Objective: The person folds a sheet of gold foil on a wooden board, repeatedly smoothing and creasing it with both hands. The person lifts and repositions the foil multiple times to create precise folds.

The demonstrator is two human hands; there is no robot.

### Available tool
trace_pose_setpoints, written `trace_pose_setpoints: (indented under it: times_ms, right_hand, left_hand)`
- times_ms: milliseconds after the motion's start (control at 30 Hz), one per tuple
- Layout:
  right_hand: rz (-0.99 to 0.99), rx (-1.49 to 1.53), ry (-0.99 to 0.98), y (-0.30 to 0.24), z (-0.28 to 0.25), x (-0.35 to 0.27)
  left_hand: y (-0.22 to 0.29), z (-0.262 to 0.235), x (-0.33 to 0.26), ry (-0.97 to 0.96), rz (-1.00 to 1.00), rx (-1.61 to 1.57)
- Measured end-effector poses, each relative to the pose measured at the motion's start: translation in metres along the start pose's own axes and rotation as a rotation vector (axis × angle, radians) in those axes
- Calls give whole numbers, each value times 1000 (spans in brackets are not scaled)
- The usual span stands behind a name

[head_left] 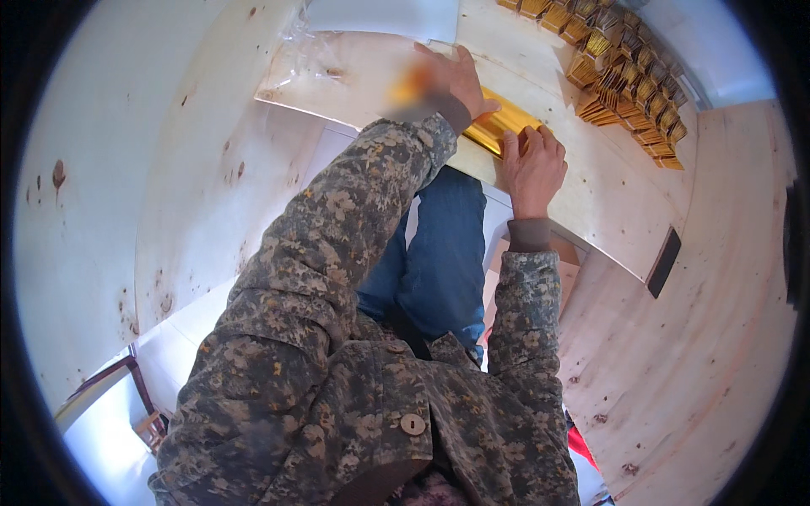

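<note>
A shiny gold paper sheet, long and narrow as it shows, lies on the pale wooden board in front of me. My left hand is over its left end, thumb stretched toward the gold and fingers apart; a blurred orange patch hides part of this hand. At the sheet's right end is my right hand, its fingers bent and closed on the near edge. How far the sheet runs under the left hand is hidden.
Several rows of folded gold paper pieces stand at the far right of the board. Crumpled clear plastic lies at the far left. Wooden panels rise on both sides. A black strip sits at the board's right corner.
</note>
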State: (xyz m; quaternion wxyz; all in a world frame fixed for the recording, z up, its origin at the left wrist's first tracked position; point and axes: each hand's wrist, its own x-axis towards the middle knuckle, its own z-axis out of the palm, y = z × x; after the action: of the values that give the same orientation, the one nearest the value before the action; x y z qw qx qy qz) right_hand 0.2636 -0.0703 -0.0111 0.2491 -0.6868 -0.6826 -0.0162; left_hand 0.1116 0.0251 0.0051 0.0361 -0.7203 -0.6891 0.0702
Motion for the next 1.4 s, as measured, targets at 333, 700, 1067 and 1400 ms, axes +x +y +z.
trace_pose_setpoints:
  times_ms: [333, 700, 1067, 1400]
  right_hand:
    - [-208, -55, -10, -32, 3, -15]
    - [-143, -84, -143, -52, 15, -50]
    - [-94, -85, -162, -44, 12, -63]
    - [-8, -207, -166, -38, -8, -87]
  left_hand:
    - [3, -7, 1, -55, 11, 15]
    - [1, -1, 0, -9, 0, 0]
    - [-1, -1, 4, -26, 23, -26]
    - [-3, -2, 0, -32, 31, -74]
